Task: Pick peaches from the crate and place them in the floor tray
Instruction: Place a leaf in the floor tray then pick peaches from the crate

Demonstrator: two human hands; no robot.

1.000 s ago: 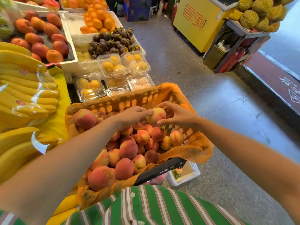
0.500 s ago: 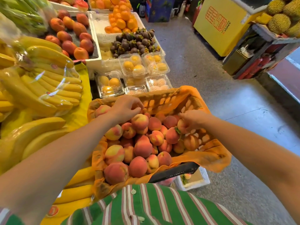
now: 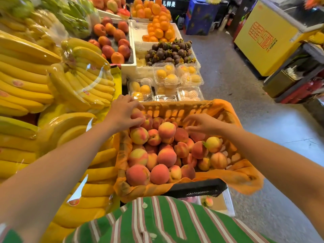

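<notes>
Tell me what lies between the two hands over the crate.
Head view: only peaches piled in the crate lie between the left hand and the right hand.

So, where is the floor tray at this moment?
In the head view, the floor tray is low and right of centre, on the floor, mostly hidden beneath the near right corner of the crate, just above the striped shirt.

Your crate (image 3: pixel 192 189) and shirt (image 3: pixel 157 223) hide most of the floor tray (image 3: pixel 230 205). Your left hand (image 3: pixel 122 114) covers a peach (image 3: pixel 138 115), so its grip is unclear; your right hand (image 3: pixel 203 124) has blurred fingertips.
</notes>
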